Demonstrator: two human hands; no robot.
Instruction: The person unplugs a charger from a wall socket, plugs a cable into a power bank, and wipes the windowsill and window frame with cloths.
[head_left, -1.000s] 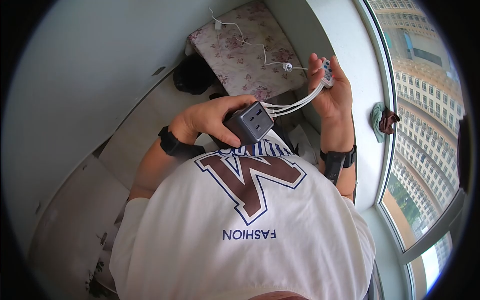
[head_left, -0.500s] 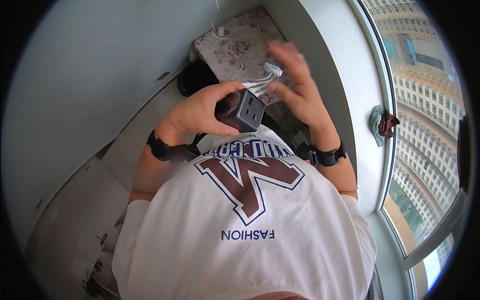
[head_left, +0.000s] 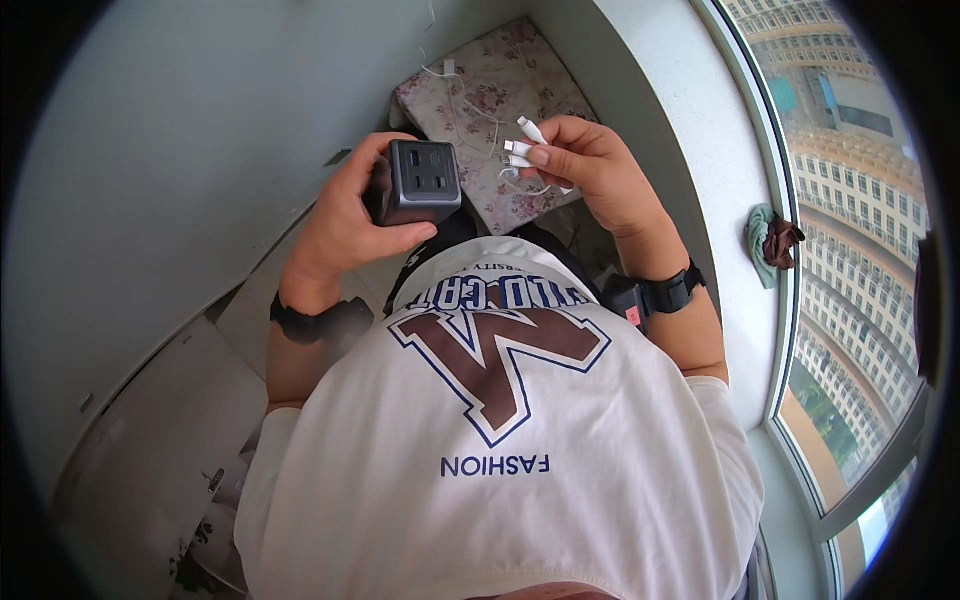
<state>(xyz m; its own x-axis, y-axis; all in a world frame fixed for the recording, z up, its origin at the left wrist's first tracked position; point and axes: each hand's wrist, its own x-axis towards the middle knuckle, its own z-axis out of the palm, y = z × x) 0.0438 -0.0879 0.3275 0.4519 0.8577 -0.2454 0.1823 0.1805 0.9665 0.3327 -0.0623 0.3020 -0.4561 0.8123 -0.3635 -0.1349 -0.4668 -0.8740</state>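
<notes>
The right hand [head_left: 592, 172], spread a moment ago, now pinches white cable plugs [head_left: 529, 130], apart from the dark block [head_left: 425, 185] the left hand [head_left: 338, 222] holds.

Passable between black block [head_left: 424, 178] and white connectors [head_left: 518, 148]; bounded by wall [head_left: 190, 150] and ledge [head_left: 700, 130]; beyond, apparently crossed by thin cable [head_left: 497, 123].

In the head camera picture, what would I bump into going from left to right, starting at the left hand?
Left hand → dark box → white cable plugs → right hand → bunched green-and-brown cloth.
</notes>
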